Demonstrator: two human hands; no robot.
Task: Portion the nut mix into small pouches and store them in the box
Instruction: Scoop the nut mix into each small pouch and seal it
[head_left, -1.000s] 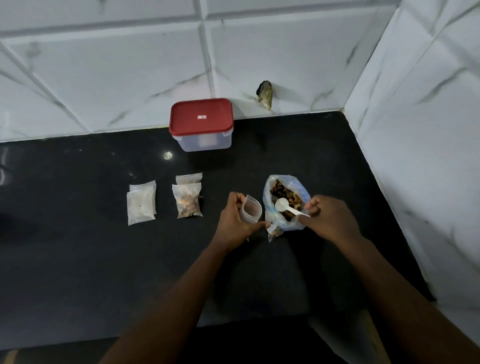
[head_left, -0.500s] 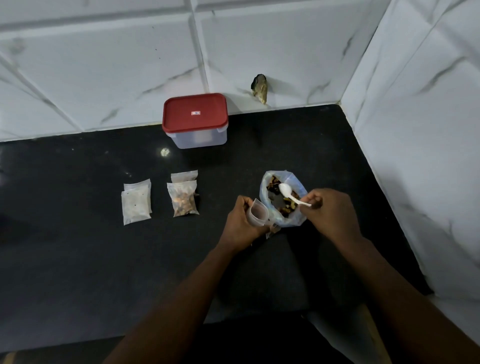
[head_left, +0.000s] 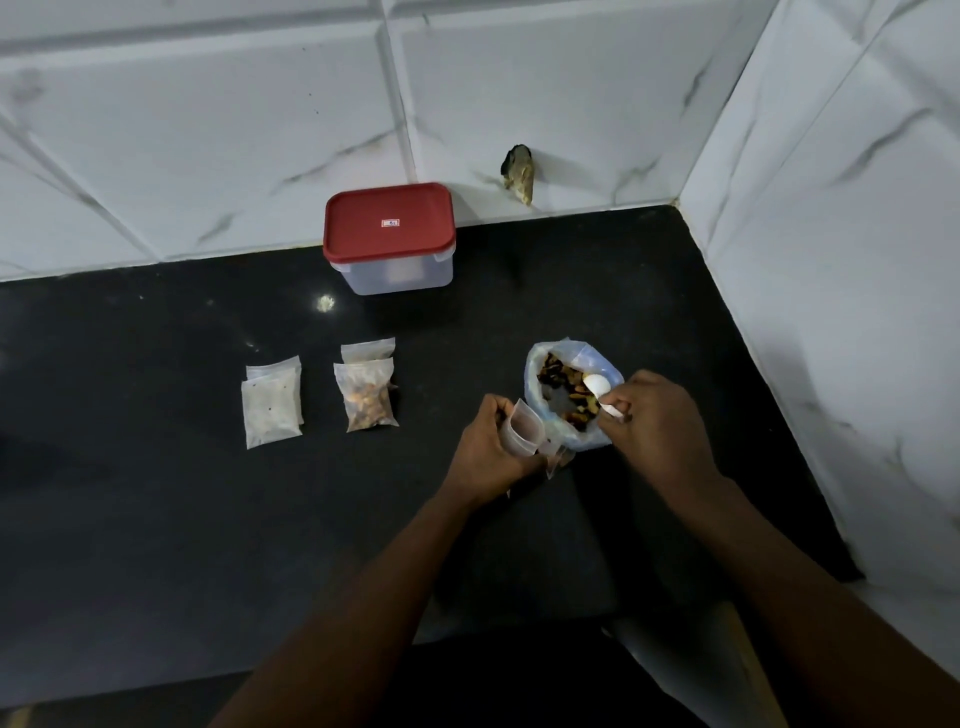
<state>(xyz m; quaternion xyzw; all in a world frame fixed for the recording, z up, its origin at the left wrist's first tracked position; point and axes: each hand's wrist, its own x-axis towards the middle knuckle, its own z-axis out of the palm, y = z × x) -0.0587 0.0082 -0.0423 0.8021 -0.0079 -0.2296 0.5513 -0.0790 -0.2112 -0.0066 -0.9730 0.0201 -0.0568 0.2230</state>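
My left hand (head_left: 493, 449) grips a small clear pouch (head_left: 525, 427), mouth held open and upright, just left of the big plastic bag of nut mix (head_left: 563, 392). My right hand (head_left: 657, 423) pinches the handle of a white plastic spoon (head_left: 597, 387) whose bowl sits over the nuts inside the bag. A filled pouch of nuts (head_left: 368, 397) lies on the black counter with another pouch under its far end. The clear box with a red lid (head_left: 388, 236) stands shut at the back wall.
A small stack of empty pouches (head_left: 271, 404) lies left of the filled pouch. White marble-look tiled walls close off the back and right; a broken hole (head_left: 519, 174) shows in the back tile. The counter's front edge (head_left: 208, 691) runs below my arms.
The spoon has swung right and lower into the nut bag. My left hand and its pouch have shifted slightly nearer the bag.
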